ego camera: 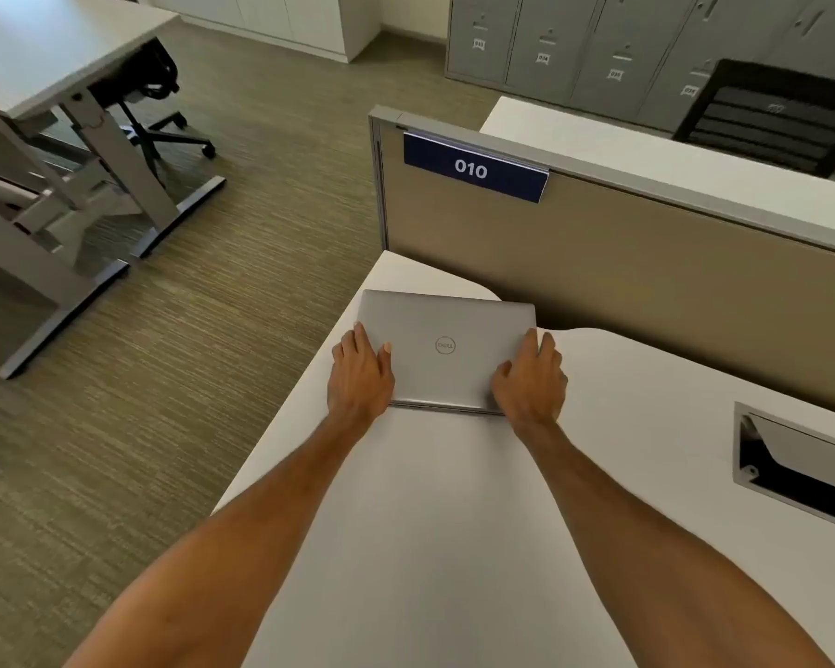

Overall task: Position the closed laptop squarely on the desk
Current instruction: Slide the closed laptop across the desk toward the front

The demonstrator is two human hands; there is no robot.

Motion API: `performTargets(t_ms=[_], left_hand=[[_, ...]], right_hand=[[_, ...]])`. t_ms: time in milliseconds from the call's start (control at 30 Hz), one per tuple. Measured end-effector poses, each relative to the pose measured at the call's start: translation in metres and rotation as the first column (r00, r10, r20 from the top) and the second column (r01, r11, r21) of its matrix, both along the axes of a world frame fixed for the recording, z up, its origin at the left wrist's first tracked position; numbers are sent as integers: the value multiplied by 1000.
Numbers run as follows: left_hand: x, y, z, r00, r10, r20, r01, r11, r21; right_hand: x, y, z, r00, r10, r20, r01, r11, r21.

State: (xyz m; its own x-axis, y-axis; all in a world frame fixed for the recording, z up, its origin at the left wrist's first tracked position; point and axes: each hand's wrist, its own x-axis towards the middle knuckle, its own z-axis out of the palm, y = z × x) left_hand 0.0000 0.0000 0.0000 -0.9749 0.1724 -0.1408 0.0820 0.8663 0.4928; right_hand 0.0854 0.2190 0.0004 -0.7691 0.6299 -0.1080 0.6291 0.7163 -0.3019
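A closed silver laptop (447,347) with a round logo on its lid lies flat on the white desk (454,499), near the desk's far left corner. My left hand (360,373) grips the laptop's left side, thumb on the lid. My right hand (531,376) holds the right side near the front corner. The laptop's far right corner hangs over a curved cutout in the desk's back edge.
A tan partition (623,277) with a blue "010" sign (473,168) rises right behind the laptop. A cable hatch (801,462) is sunk into the desk at the right. The desk's left edge drops to carpet; another desk and chair (150,103) stand far left.
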Motion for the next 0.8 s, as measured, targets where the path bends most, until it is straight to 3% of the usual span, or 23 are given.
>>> performTargets(t_ms=[100,300,433,633,800], left_hand=[[-5,8,1,995,95,17,-95,995,27],[-22,24,8,945,262,193,-282,956,83],[-40,20,8,877,366,311,-424,895,141],[-62,-2,1,778,394,490,-601,695,396],[-74,-13,-7,678,388,624,-706,581,405]], right_hand=[[-3,7,0,991,-130,-17,128,989,-76],[-16,20,-7,990,-143,-15,140,983,-119],[-23,25,-8,966,-256,-41,239,941,-240],[-35,49,-8,882,-470,-3,405,762,-506],[-36,63,-7,795,-603,69,495,578,-649]])
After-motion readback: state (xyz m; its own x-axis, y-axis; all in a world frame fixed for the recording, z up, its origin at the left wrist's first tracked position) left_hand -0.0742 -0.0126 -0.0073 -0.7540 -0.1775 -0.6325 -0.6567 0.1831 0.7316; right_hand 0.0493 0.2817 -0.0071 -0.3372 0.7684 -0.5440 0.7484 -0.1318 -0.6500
